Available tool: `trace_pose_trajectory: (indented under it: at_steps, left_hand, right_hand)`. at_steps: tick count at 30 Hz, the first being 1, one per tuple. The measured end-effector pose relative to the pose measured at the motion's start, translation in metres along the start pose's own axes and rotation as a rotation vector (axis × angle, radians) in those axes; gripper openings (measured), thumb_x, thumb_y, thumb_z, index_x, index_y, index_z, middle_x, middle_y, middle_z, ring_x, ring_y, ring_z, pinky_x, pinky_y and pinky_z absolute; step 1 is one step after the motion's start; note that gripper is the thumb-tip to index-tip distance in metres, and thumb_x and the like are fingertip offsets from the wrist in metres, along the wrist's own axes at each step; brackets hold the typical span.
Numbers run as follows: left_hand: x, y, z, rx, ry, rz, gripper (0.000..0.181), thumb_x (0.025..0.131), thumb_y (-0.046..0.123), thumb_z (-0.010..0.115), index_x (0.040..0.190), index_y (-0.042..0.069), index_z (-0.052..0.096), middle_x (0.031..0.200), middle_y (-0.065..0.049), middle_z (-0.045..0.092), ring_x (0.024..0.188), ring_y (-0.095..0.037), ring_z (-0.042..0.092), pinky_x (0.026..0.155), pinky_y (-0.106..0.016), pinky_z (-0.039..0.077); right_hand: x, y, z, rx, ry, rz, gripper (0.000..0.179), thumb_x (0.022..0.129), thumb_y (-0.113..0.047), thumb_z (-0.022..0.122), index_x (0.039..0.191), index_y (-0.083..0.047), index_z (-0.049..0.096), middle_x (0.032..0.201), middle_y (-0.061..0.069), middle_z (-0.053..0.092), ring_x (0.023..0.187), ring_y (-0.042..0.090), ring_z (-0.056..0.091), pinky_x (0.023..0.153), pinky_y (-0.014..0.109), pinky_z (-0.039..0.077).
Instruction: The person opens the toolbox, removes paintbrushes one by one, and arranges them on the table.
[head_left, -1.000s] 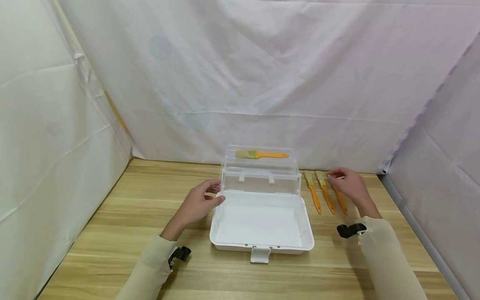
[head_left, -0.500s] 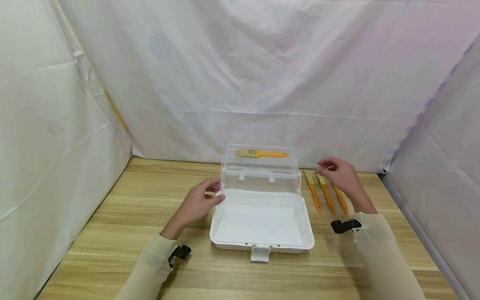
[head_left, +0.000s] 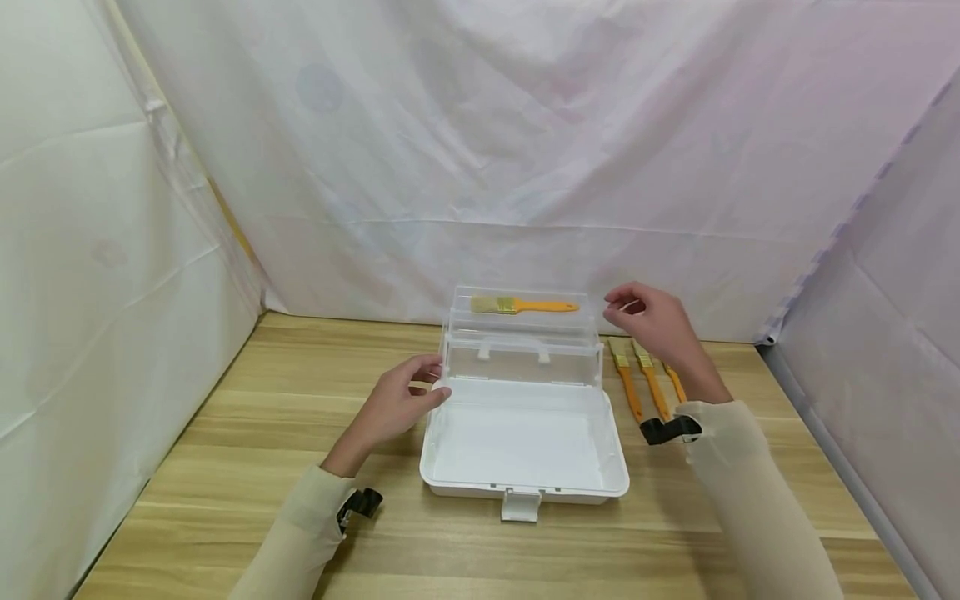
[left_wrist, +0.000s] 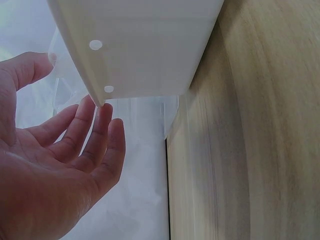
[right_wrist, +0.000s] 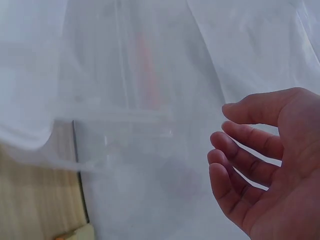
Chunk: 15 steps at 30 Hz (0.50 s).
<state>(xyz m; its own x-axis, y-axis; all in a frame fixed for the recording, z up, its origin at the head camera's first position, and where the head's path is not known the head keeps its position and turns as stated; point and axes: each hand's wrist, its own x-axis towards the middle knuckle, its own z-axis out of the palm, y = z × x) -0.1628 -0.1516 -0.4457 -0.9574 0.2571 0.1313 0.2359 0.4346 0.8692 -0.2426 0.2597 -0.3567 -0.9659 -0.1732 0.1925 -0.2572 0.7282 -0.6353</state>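
Note:
A white plastic storage box (head_left: 522, 446) stands with its see-through lid and tray section (head_left: 517, 333) raised at the back. On the top tier lies a paintbrush (head_left: 540, 306) with a yellow handle. My left hand (head_left: 397, 400) is at the box's rear left corner; in the left wrist view its fingertips (left_wrist: 102, 112) touch the rim's corner and the thumb sits by the clear part. My right hand (head_left: 651, 323) hovers right of the raised section, fingers loosely bent with nothing between them, as the right wrist view shows too.
Three more paintbrushes (head_left: 651, 387) lie side by side on the wooden table (head_left: 300, 400) right of the box, partly hidden under the right arm. The box's front latch (head_left: 521, 506) hangs down. White cloth (head_left: 420, 150) walls the back and both sides.
My right hand has moved left and up from above the rightmost loose paintbrush to beside the clear tray. The left hand and the box have stayed put.

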Motion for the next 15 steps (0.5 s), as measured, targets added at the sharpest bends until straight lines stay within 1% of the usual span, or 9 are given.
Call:
trace_pose_trajectory:
  at_steps: [6,11,15]
  left_hand:
    - [0.001,0.001,0.000,-0.004,-0.002,0.008,0.055,0.104,0.017,0.077,0.153,-0.001,0.058,0.133,-0.016,0.070,0.123,-0.033,0.068,0.104,-0.049,0.059]
    - [0.000,0.001,-0.001,-0.002,-0.004,0.003,0.056,0.104,0.017,0.078,0.154,-0.001,0.058,0.134,-0.015,0.070,0.123,-0.033,0.068,0.105,-0.049,0.059]
    - [0.000,0.000,-0.001,-0.002,-0.006,0.007,0.056,0.104,0.018,0.077,0.154,0.000,0.058,0.134,-0.015,0.070,0.124,-0.033,0.068,0.105,-0.049,0.059]
  right_hand:
    - [0.015,-0.019,0.004,0.015,-0.028,-0.047,0.029,0.110,-0.023,0.070,0.131,-0.004,0.071,0.123,0.015,0.072,0.111,0.033,0.065,0.089,0.044,0.055]
    - [0.029,-0.033,0.010,0.035,-0.058,-0.074,0.027,0.109,-0.019,0.070,0.130,-0.003,0.071,0.124,0.017,0.072,0.111,0.035,0.066,0.093,0.049,0.056]
    - [0.039,-0.042,0.016,0.036,-0.078,-0.076,0.026,0.109,-0.018,0.069,0.130,-0.003,0.072,0.124,0.017,0.072,0.111,0.035,0.067,0.095,0.052,0.056]
